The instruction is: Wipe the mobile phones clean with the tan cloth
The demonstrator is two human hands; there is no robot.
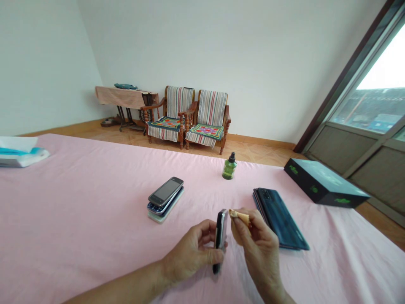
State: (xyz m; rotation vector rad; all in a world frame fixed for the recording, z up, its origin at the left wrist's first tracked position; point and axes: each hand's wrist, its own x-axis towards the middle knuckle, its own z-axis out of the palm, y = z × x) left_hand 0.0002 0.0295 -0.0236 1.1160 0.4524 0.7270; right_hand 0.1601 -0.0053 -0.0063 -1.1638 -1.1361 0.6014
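Note:
My left hand (193,251) grips a dark mobile phone (220,234) with a silvery edge, held upright on its side so that its narrow edge faces me. Pinched in my right hand (259,249) is a yellowish cloth (241,218), close beside the phone's upper end; whether it touches the phone I cannot tell. Left of my hands, a stack of several phones (166,192) lies on the pink cloth, a grey touch-screen one on top. To the right, a dark blue smartphone (283,219) rests on top of another stack.
A green spray bottle (229,167) with a black top stands on the pink tablecloth (95,202). At the right is a black box (325,183) with green lettering. A tissue pack (22,156) sits at the far left. Two wooden chairs (207,116) stand against the wall beyond.

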